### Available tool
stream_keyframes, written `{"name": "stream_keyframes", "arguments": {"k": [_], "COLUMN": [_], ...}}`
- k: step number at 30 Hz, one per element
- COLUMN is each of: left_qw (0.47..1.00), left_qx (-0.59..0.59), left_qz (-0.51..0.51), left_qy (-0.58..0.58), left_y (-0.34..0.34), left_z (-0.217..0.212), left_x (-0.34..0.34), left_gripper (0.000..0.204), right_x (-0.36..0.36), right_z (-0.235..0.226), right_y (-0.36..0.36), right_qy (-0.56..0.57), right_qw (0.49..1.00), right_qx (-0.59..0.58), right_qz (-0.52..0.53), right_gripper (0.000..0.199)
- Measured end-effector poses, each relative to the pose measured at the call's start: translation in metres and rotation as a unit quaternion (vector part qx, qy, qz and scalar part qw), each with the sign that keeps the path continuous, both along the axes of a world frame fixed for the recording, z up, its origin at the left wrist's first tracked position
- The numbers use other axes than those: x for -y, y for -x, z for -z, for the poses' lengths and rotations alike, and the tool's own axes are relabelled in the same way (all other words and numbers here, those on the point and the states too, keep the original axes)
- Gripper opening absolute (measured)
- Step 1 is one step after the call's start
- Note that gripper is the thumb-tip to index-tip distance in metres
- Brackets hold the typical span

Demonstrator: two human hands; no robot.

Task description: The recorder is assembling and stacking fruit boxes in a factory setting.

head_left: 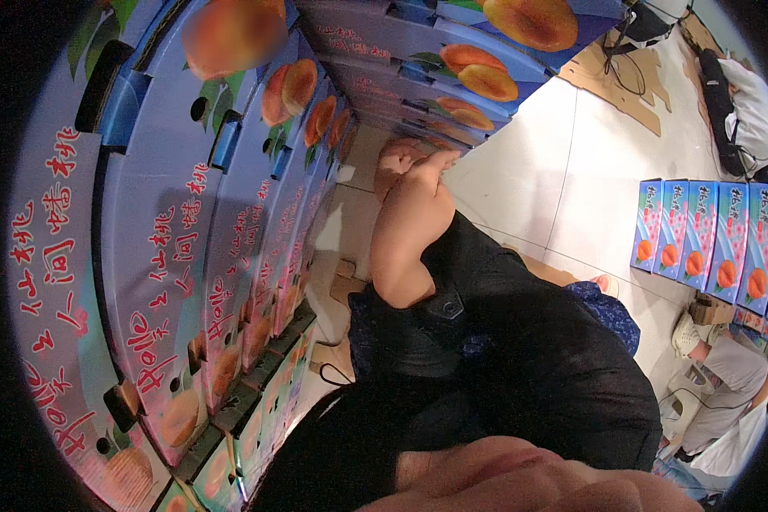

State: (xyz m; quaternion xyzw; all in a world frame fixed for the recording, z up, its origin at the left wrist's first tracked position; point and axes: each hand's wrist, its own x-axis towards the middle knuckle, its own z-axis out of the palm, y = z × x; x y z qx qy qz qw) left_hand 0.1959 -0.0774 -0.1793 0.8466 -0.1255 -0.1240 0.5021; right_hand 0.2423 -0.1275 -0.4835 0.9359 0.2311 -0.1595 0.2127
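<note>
Upper middle, my bare hands lie close together beside stacked cartons. My left hand (395, 162) is at the far end of a bare arm that comes out of a short black sleeve; its fingers are partly hidden and small. Over that arm, near the wrist, lies what looks like my right hand (437, 169), fingers loosely stretched. Which hand is which is hard to make out, as they overlap. No object shows in either. Closest to them are lilac-blue fruit cartons (158, 111) with peach pictures and red lettering, stacked at left, and a second stack of cartons (384, 64) above.
Pale tiled floor (529, 188) stretches to the right. Flattened cardboard (627, 85) and a black cable lie at the upper right. A row of blue peach boxes (700, 235) stands at right, by a seated person's white shoe (687, 334). Green cartons (269, 410) sit lower left.
</note>
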Motion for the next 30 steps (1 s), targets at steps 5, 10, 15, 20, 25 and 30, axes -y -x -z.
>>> {"name": "stream_keyframes", "arguments": {"k": [5, 10, 15, 20, 25, 30], "left_qw": [0.999, 0.998, 0.997, 0.996, 0.995, 0.989], "left_qx": [-0.024, -0.003, -0.03, -0.054, -0.071, -0.105], "left_qz": [-0.007, -0.016, -0.012, -0.012, -0.005, -0.011], "left_qy": [0.031, 0.066, 0.069, 0.067, 0.065, 0.105], "left_y": [0.001, -0.001, 0.001, 0.0, 0.003, -0.006], "left_z": [0.002, 0.019, 0.016, 0.015, 0.013, 0.033], "left_x": [0.002, 0.002, 0.002, 0.001, 0.007, 0.012], "left_gripper": [0.036, 0.038, 0.039, 0.04, 0.04, 0.041], "right_x": [0.003, 0.002, 0.003, -0.003, 0.002, 0.035], "right_z": [0.0, -0.004, -0.003, 0.001, -0.017, -0.026], "right_y": [0.002, 0.003, 0.004, 0.002, -0.015, -0.002], "right_qy": [0.002, -0.002, 0.001, 0.002, -0.019, -0.034], "right_qw": [1.0, 1.0, 1.0, 1.0, 1.0, 0.999], "right_qx": [-0.002, -0.004, -0.005, -0.005, 0.006, 0.014], "right_qz": [0.001, -0.004, -0.006, -0.009, -0.004, -0.001], "right_gripper": [0.02, 0.02, 0.02, 0.02, 0.019, 0.019]}}
